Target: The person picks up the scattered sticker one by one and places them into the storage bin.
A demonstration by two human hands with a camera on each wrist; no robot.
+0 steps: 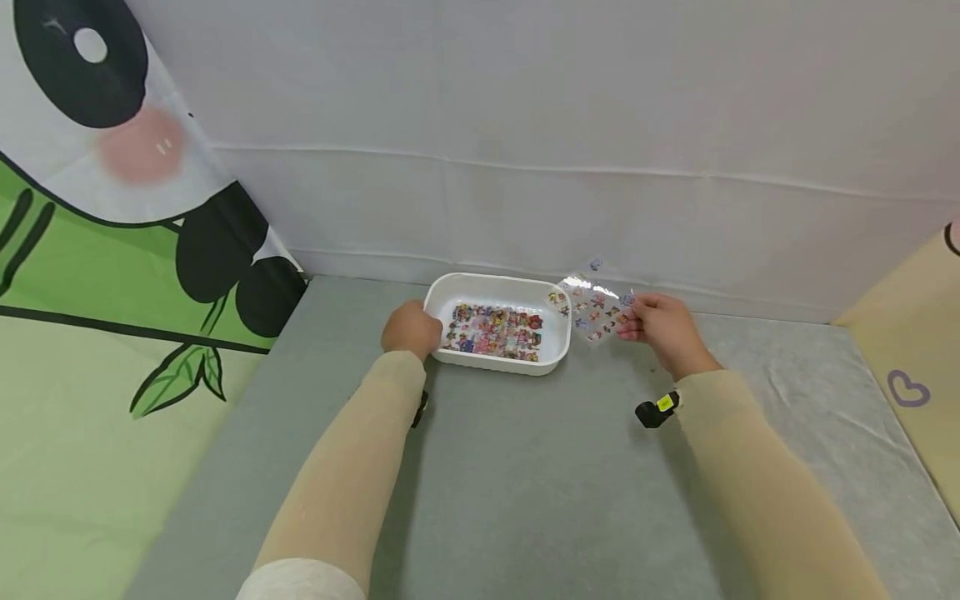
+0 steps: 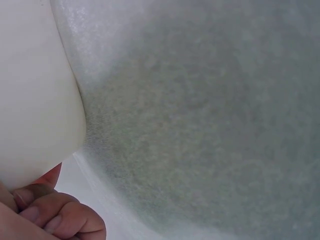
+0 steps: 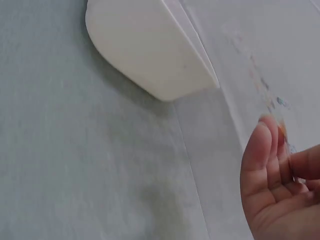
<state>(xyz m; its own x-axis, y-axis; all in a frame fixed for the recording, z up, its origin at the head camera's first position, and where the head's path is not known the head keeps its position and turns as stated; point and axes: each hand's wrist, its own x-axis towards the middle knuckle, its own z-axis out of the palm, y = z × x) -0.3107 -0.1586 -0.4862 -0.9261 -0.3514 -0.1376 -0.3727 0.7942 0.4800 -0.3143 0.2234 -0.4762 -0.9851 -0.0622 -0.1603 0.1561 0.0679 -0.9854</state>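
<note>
A white plastic tub stands on the grey cloth surface near its back edge, with colourful sticker sheets lying on its floor. My left hand grips the tub's left end; in the left wrist view its curled fingers show beside the white wall. My right hand pinches the edge of a clear sticker sheet between thumb and fingers. This sheet, dotted with small figures, is held up at the tub's right end and overlaps its rim in the head view. In the right wrist view the sheet appears nearly edge-on.
A white cloth wall rises right behind the tub. Printed cloth panels stand at the left and right. Black wrist cameras, one with a yellow label, sit at both wrists. Grey cloth stretches in front of the tub.
</note>
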